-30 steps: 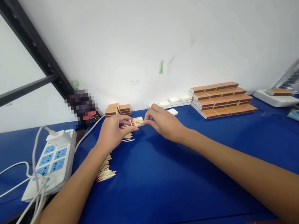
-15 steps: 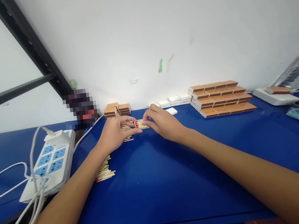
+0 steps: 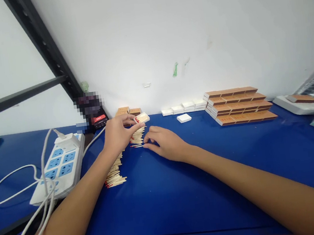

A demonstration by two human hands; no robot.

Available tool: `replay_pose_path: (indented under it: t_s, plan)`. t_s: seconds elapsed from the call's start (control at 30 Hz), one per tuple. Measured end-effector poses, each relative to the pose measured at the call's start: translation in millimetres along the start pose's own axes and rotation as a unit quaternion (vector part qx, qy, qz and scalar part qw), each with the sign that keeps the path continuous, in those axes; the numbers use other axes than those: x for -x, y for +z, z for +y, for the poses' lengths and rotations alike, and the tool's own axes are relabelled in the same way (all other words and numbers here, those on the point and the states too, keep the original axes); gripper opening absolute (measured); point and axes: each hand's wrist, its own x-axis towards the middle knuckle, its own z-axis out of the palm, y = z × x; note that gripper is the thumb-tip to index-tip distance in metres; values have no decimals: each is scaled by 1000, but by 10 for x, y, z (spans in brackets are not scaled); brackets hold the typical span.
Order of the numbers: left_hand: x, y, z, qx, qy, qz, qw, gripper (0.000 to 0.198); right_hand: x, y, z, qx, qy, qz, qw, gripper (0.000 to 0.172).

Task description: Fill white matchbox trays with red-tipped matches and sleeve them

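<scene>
My left hand (image 3: 120,135) grips a small white matchbox tray (image 3: 145,118) by its left end, tilted above the table. Red-tipped matches lie side by side inside it. Lower and to the right, my right hand (image 3: 164,143) has its thumb and fingers bent together at the tail end of a match (image 3: 137,146). That match lies at the near edge of a pile of loose matches (image 3: 138,136). A second heap of matches (image 3: 115,176) spreads on the blue table nearer to me, partly hidden by my left forearm.
At the right stand stacked orange-brown matchboxes (image 3: 238,107). White trays (image 3: 184,107) line the wall, with a single white one (image 3: 184,118) in front. More matchboxes (image 3: 135,111) stand behind my left hand. A power strip (image 3: 61,165) with white cables lies at the left.
My right hand has left the tray and come down to the loose matches. My left hand has raised and tilted the tray. The view has shifted slightly left.
</scene>
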Motion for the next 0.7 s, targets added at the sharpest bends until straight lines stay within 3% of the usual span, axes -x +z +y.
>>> replay_pose_path:
  t_s: [0.17, 0.43, 0.7]
  plan:
    - [2, -8, 14, 6, -13, 23, 1000, 31, -90, 105, -70, -13, 32, -38, 999, 9]
    - [-2, 8, -22, 8, 2, 9, 1000, 30, -112, 140, -102, -26, 24, -22, 999, 2]
    - [-13, 0, -69, -19, 10, 4, 1000, 32, -108, 116, -59, 0, 32, -63, 998, 8]
